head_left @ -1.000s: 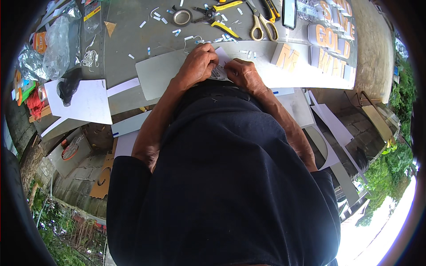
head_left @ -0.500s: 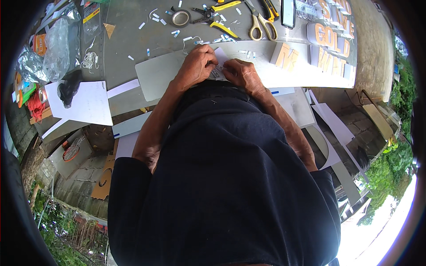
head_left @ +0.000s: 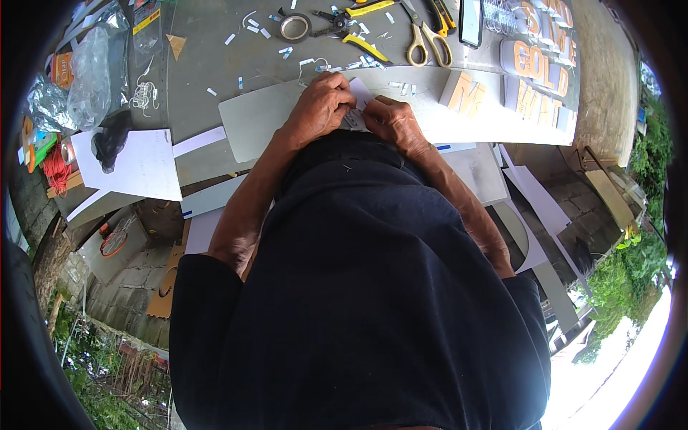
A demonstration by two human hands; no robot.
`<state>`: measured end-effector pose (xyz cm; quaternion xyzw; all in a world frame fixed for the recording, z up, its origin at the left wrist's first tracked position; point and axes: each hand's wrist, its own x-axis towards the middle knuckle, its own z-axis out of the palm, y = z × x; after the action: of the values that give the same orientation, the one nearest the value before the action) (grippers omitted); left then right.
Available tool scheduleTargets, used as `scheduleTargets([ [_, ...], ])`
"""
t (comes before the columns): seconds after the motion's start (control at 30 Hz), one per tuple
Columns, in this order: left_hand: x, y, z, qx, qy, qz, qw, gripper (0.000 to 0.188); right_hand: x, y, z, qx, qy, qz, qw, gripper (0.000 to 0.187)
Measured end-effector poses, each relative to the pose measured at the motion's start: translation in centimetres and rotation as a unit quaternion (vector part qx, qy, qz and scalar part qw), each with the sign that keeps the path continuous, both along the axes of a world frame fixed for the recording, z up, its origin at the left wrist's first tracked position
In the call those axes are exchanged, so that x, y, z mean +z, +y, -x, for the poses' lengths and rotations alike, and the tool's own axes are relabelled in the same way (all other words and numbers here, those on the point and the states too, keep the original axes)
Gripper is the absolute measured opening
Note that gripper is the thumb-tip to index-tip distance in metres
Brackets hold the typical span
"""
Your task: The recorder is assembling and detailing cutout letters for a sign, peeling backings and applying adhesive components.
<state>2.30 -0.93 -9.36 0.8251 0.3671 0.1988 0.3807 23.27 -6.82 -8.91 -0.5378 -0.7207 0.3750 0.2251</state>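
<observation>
Both hands work close together near my body, over the near edge of a long pale sheet (head_left: 251,115). My left hand (head_left: 324,104) is closed, its fingers curled down at the left side of a small white-sided piece (head_left: 360,90). My right hand (head_left: 393,120) is closed too, thumb and fingers bent in at the piece's right side. Thin pale strands or parts show between the hands, too small to name. My fingertips and what they pinch are mostly hidden. Just beyond the hands lie small white-and-blue strips and a thin white wire.
Beyond are a tape roll (head_left: 294,28), yellow-handled wire strippers (head_left: 362,44), scissors (head_left: 428,44) and a phone (head_left: 471,23). White-sided block letters (head_left: 534,68) stand at the right. Plastic bags (head_left: 91,79) and a paper sheet (head_left: 132,168) lie at the left.
The right hand has shifted very slightly right, its fingers still bent at the white-sided piece. The left hand stays nearly where it was. The whole view has moved a little.
</observation>
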Motion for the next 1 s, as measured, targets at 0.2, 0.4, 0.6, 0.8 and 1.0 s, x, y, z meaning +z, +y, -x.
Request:
scheduleTargets([
  [0.2, 0.1, -0.2, 0.0, 0.001, 0.004, -0.014, 1.000, 0.012, 0.1, 0.0, 0.0, 0.000, 0.000, 0.002, 1.000, 0.007],
  [0.4, 0.9, 0.4, 0.0, 0.007, 0.012, 0.042, 0.999, 0.015, 0.9, 0.3, -0.9, -0.057, 0.033, 0.077, 0.995, 0.013],
  [0.6, -0.1, 0.3, -0.8, 0.058, 0.003, 0.028, 0.998, 0.009, 0.6, 0.5, -0.7, -0.096, 0.026, 0.111, 0.989, 0.015],
  [0.8, -0.1, 0.0, -1.2, 0.080, 0.008, 0.032, 0.996, 0.011, 1.0, 0.8, -0.4, -0.097, 0.028, 0.138, 0.985, 0.015],
  [1.0, 0.0, 0.0, -1.2, 0.082, 0.014, 0.035, 0.996, 0.015, 1.1, 0.0, -0.4, -0.072, 0.031, 0.075, 0.994, 0.014],
])
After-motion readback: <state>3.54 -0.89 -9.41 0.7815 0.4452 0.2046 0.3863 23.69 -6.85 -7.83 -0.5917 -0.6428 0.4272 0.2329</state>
